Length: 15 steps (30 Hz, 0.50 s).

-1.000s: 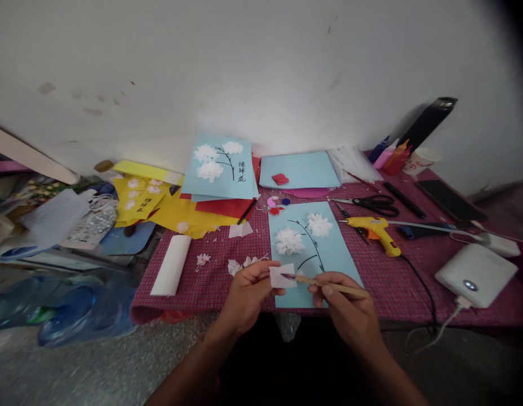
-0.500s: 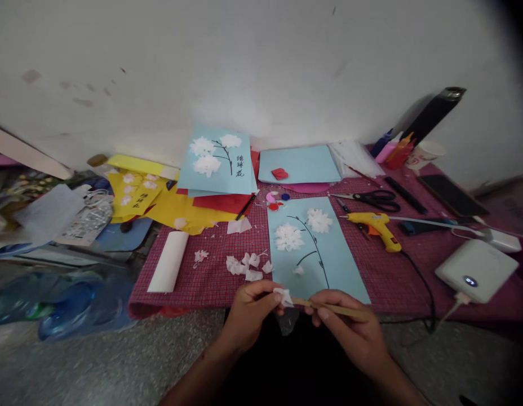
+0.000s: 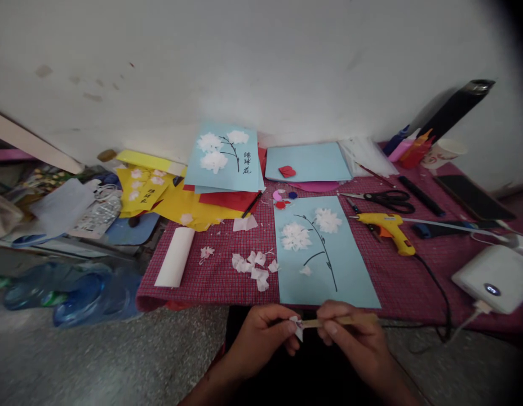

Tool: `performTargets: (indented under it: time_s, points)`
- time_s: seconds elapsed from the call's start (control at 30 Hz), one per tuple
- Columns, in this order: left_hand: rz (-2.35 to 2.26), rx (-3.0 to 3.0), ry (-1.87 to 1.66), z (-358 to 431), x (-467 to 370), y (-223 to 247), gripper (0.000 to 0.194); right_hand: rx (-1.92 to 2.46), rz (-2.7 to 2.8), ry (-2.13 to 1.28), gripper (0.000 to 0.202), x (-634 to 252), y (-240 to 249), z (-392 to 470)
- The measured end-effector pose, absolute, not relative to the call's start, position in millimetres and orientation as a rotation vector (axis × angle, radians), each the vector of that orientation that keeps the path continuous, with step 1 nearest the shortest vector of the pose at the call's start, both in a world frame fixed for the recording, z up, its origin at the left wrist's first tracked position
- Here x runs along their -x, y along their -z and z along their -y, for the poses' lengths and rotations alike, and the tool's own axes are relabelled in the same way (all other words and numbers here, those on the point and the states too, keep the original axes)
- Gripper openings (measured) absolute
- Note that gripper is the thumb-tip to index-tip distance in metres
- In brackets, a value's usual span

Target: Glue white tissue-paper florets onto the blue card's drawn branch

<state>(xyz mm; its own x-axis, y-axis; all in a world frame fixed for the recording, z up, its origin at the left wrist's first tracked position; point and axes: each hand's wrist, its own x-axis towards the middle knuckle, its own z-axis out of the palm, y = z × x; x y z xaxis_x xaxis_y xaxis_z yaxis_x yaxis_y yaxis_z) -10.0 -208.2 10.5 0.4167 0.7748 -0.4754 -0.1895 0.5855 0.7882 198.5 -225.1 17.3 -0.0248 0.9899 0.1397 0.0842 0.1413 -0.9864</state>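
Just off the table's front edge, my left hand [image 3: 272, 332] pinches a small piece of white tissue paper [image 3: 299, 329]. My right hand [image 3: 350, 330] grips a thin wooden stick [image 3: 312, 323], whose tip meets the tissue paper. Beyond my hands lies a light blue sheet [image 3: 329, 293] with a drawn black branch, two fluffy white paper flowers [image 3: 296, 236] and one small tissue tuft [image 3: 305, 270]. Loose white tissue squares [image 3: 255, 265] are scattered left of the sheet.
A yellow glue gun [image 3: 386, 225] and black scissors [image 3: 388, 200] lie right of the sheet, near a white power bank [image 3: 490, 276]. A white paper roll [image 3: 175, 257] sits at left. A finished flower card [image 3: 227, 158] leans at the back.
Both hands have moved down and slightly right in view, off the sheet's front edge. The tissue paper is now more folded around the stick's tip. The view has shifted a little.
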Motion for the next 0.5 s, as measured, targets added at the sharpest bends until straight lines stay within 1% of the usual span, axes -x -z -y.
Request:
performTargets:
  time_s: [0.07, 0.17, 0.3, 0.37, 0.5]
  points:
    - [-0.936, -0.678, -0.683, 208.1, 11.2, -6.9, 0.043, 1.137, 1.411, -1.151, 0.011, -200.8, -19.6, 225.0]
    - [-0.928, -0.663, -0.718, 208.0, 12.0, -3.9, 0.043, 1.187, 1.454, -1.087, 0.011, -200.2, -21.5, 223.5]
    - [-0.964, -0.733, -0.727, 209.6, 10.6, -9.3, 0.041, 1.241, 1.43, -0.968, 0.024, -193.0, -19.6, 222.4]
    - [-0.973, -0.78, -0.704, 210.9, 10.4, -11.1, 0.039, 1.24, 1.396, -0.964, 0.023, -191.5, -19.6, 222.8]
    - [-0.897, -0.71, -0.652, 211.9, 12.9, -5.2, 0.041, 1.114, 1.443, -1.129, 0.014, -195.8, -22.9, 223.1]
